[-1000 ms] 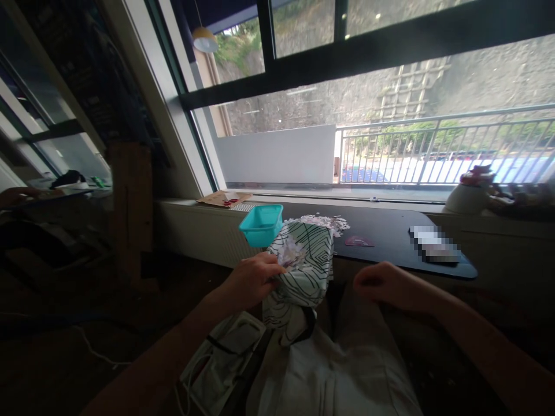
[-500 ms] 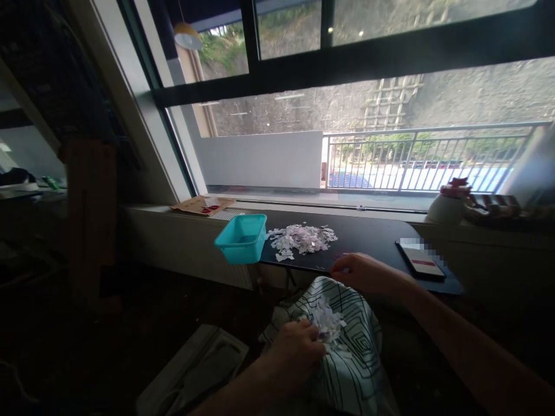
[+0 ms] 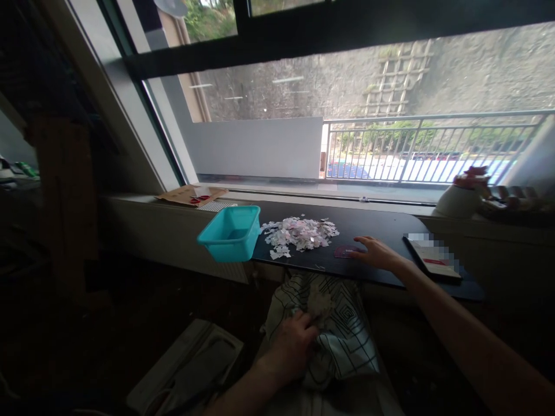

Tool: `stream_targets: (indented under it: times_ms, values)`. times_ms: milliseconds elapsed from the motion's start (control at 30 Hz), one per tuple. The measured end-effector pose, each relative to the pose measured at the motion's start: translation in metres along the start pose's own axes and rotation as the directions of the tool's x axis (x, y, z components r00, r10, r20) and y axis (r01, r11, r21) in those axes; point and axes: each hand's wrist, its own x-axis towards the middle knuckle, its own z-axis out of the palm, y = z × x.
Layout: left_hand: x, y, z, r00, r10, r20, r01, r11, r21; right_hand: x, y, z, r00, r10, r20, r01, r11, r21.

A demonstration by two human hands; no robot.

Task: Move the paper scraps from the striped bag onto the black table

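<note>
A light cloth (image 3: 351, 341) with black line patterns is spread below the table's front edge, holding a bunch of paper scraps (image 3: 319, 301) in its middle. My left hand (image 3: 295, 341) is beside those scraps, its curled fingers gripping the cloth. My right hand (image 3: 375, 253) hovers at the dark table (image 3: 377, 222) with fingers apart. Its fingertips reach the right end of a flat purple half-round piece, like a protractor (image 3: 344, 251). Behind it and to the left lies a heap of torn white paper scraps (image 3: 303, 232).
A turquoise plastic basin (image 3: 229, 234) stands at the table's left end. The phone-like dark slab (image 3: 433, 260) lies at the right. On the sill are a brown paper envelope (image 3: 186, 195) with red-handled scissors (image 3: 199, 200) and a white bottle (image 3: 462, 193). A pale box (image 3: 186, 364) is on the floor.
My right hand has moved from the front edge up over the table to the purple piece, its fingers spreading. My left hand stays at the cloth, which sits lower. The view has shifted.
</note>
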Motion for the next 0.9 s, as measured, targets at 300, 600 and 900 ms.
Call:
stream_targets:
  times_ms: [300, 600, 900]
  values:
    - [0.006, 0.009, -0.018, 0.999, -0.039, 0.014, 0.038, 0.999, 0.036, 0.017, -0.003, 0.012, 1.0, 0.022, -0.012, -0.021, 0.999, 0.046]
    - [-0.011, -0.013, -0.015, 0.977, -0.113, -0.179, 0.03, 0.911, -0.411, 0.013, 0.008, 0.025, 0.996, 0.061, -0.059, -0.041, 0.957, 0.287]
    - [0.001, -0.036, 0.018, 0.95, -0.309, 0.039, 0.223, 0.588, -0.777, -0.082, -0.062, 0.02, 0.979, -0.193, 0.07, 0.151, 0.909, 0.389]
